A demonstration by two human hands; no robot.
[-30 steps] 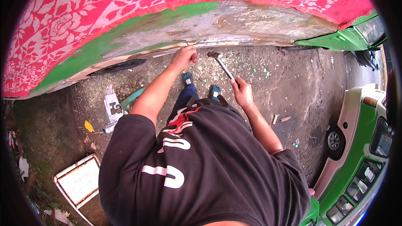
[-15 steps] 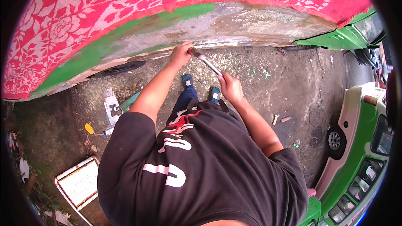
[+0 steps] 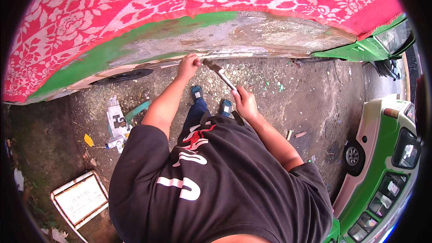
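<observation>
The rough grey-brown ground (image 3: 315, 103) turns darker toward the left of the frame. Pale chips (image 3: 238, 69) litter its upper middle, with green bits (image 3: 281, 87) to their right. Left of centre lie a white sheet with dark marks (image 3: 118, 119), a green strip (image 3: 137, 110) just beside it and a yellow piece (image 3: 88, 140). Right of centre, a reddish lump (image 3: 301, 134) lies near a pale stub (image 3: 289, 134). A white-framed board (image 3: 81, 196) sits at lower left.

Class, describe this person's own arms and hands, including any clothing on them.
The left hand and right hand are ungloved, and both forearms are bare, with no watch or band visible. Dark, loose short sleeves cover the upper arms, looking plain. Rings are too small to tell.
</observation>
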